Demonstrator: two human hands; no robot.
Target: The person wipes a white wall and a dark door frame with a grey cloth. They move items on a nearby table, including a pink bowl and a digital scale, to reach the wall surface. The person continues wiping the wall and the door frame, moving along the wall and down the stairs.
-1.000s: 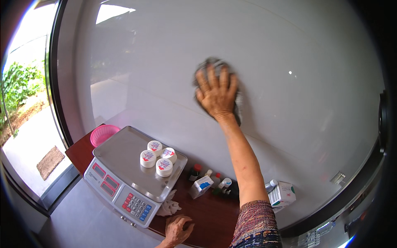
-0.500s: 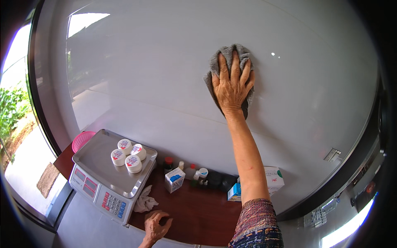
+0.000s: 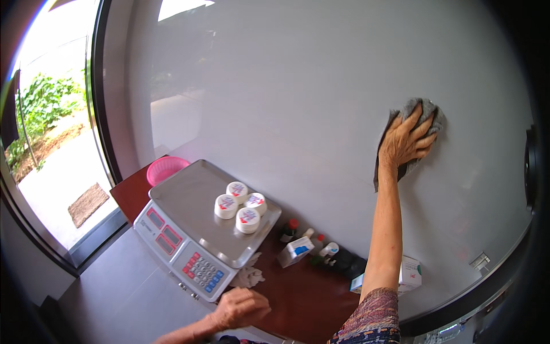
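Note:
My right hand (image 3: pixel 404 143) presses a bunched grey cloth (image 3: pixel 424 109) flat against the glossy grey-white wall panel (image 3: pixel 298 103), its fingers spread across the fabric. Part of the cloth hangs below the wrist. Low down, my left hand (image 3: pixel 240 308) hovers by the front edge of the dark red-brown table (image 3: pixel 292 298) with its fingers curled in and nothing visible in them. Just beyond it lies a crumpled white tissue (image 3: pixel 250 275), beside a scale (image 3: pixel 189 246) with a metal pan. Several white round tubs (image 3: pixel 248 220) with printed lids stand on that pan.
A pink plastic basket (image 3: pixel 166 169) sits behind the scale. Along the wall's foot stand a red-capped dark bottle (image 3: pixel 289 230), a small white-and-blue box (image 3: pixel 296 251) and a larger white box (image 3: pixel 410 274). At left, a glass door frame (image 3: pixel 106 114) borders greenery outside.
My right hand and the cloth have slid right along the wall. My view has shifted, so the scale and table sit further right. The left hand's fingers have curled closer together.

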